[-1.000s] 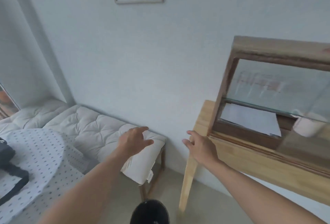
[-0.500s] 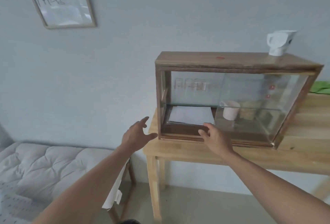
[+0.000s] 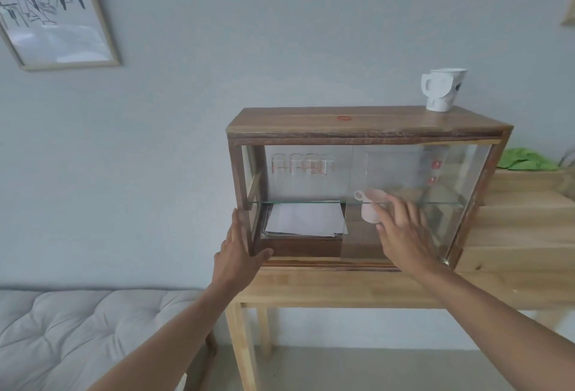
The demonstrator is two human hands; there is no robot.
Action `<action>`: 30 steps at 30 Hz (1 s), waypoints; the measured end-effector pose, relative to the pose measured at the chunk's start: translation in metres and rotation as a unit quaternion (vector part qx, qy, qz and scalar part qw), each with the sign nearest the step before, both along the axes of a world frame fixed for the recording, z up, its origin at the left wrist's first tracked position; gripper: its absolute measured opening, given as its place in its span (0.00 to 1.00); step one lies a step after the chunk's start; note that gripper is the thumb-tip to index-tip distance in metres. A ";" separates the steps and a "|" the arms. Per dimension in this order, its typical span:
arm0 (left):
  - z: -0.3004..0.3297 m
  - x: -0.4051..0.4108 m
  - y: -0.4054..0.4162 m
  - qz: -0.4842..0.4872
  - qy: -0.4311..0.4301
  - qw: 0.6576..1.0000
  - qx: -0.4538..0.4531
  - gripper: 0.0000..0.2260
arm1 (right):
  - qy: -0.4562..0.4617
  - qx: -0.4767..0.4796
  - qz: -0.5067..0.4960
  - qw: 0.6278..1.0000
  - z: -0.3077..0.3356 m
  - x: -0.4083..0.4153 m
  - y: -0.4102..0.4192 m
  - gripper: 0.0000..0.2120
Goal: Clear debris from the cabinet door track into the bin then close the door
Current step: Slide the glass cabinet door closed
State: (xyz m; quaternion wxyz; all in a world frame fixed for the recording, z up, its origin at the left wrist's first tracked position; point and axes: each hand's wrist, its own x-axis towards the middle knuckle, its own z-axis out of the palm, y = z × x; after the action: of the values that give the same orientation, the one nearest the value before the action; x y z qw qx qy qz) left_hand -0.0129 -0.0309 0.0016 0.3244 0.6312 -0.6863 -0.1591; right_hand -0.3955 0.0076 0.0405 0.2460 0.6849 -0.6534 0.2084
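The cabinet point(image 3: 357, 191) is being shown in the middle of the frame, standing on the wooden table point(image 3: 342, 288). Its lower left corner post is being touched by the left hand point(image 3: 238, 261), the fingers point(image 3: 236, 228) spread flat and upward, the thumb lying along the bottom edge, nothing gripped. The right hand point(image 3: 404, 235) is being held flat against the glass door point(image 3: 413, 200) on the right half, fingers wide apart and holding nothing. The left half is standing open. The door track point(image 3: 326, 261) is running along the bottom front edge, between the two hands; whether debris is lying in it cannot be told. Behind the glass a pink cup point(image 3: 370, 207) is being partly covered by the right hand. White papers point(image 3: 305, 219) are lying in the open lower left part, and glasses point(image 3: 301, 166) are standing above them. A white paper cup point(image 3: 441, 88) is standing on the cabinet top at the right. A cushioned bench point(image 3: 77, 328) is lying at the lower left of the frame.
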 end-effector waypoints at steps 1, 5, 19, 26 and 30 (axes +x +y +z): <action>-0.003 -0.002 0.000 -0.002 0.006 1.000 -0.004 0.58 | 0.033 -0.007 -0.002 0.999 0.002 -0.008 -0.002 0.35; -0.014 -0.004 -0.001 -0.004 0.029 0.999 -0.020 0.60 | 0.114 -0.034 -0.011 0.993 0.004 -0.039 -0.010 0.46; -0.019 -0.006 -0.008 -0.015 0.060 0.998 -0.020 0.62 | 0.163 -0.039 0.001 0.986 0.012 -0.057 -0.038 0.62; -0.020 -0.008 -0.010 -0.016 0.074 0.997 -0.015 0.63 | 0.165 -0.052 0.003 0.985 0.012 -0.033 -0.040 0.61; -0.020 -0.008 -0.010 -0.008 0.072 0.997 -0.010 0.63 | 0.163 -0.052 0.011 0.985 0.014 -0.009 -0.043 0.59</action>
State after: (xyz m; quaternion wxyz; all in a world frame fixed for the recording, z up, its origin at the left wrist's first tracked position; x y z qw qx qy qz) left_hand -0.0210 -0.0410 -0.0183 0.3776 0.6092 -0.6681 -0.1998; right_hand -0.4043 -0.0359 0.0544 0.3820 0.7031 -0.5853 0.1309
